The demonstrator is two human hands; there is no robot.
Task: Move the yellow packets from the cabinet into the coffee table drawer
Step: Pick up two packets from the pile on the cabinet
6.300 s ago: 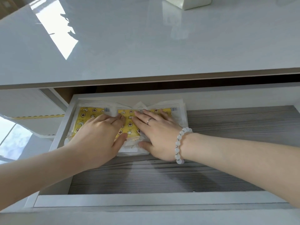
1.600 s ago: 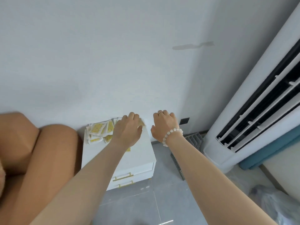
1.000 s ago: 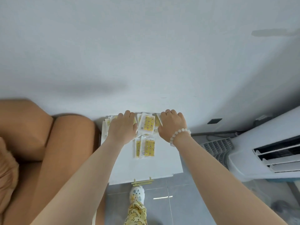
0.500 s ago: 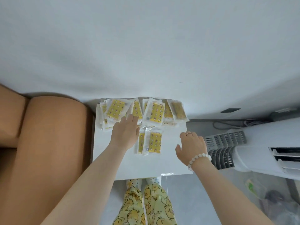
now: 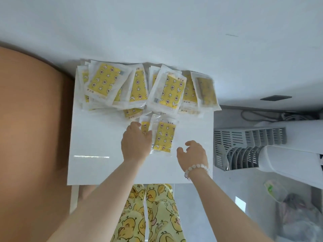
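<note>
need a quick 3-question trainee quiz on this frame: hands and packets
1. True or false: the right hand holds a packet.
2. The left hand touches: A) nothing; B) one of the two front packets; C) the other hand.
3. Which wrist wears the bead bracelet?
Key: 1 false; 2 B; 3 right.

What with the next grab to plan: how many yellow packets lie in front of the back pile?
2: the left packet partly under the left hand, the right packet beside it. Others may lie hidden beneath.
</note>
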